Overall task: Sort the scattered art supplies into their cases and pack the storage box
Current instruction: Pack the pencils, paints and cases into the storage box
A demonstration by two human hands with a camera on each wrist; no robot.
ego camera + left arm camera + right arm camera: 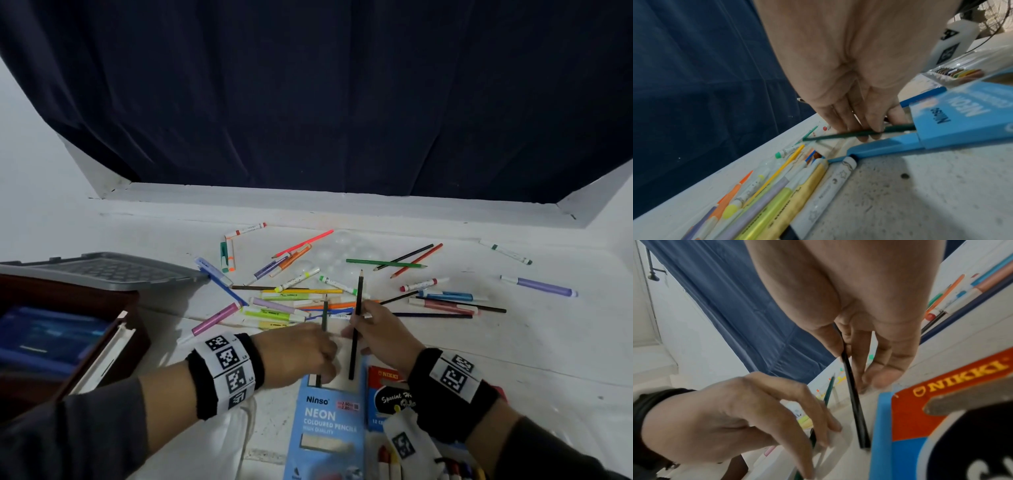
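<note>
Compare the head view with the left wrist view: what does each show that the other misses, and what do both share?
Only the head view shows the right hand pinching a black pencil, the storage box and its grey lid. Only the left wrist view shows the left hand's fingers lying across the green pencil. Both show the left hand, that pencil and the blue pencil box.

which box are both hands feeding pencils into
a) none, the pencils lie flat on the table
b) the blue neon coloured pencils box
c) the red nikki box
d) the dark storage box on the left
b: the left hand holds a green pencil and the right hand a black pencil, both ending at the open mouth of the blue neon box.
</note>
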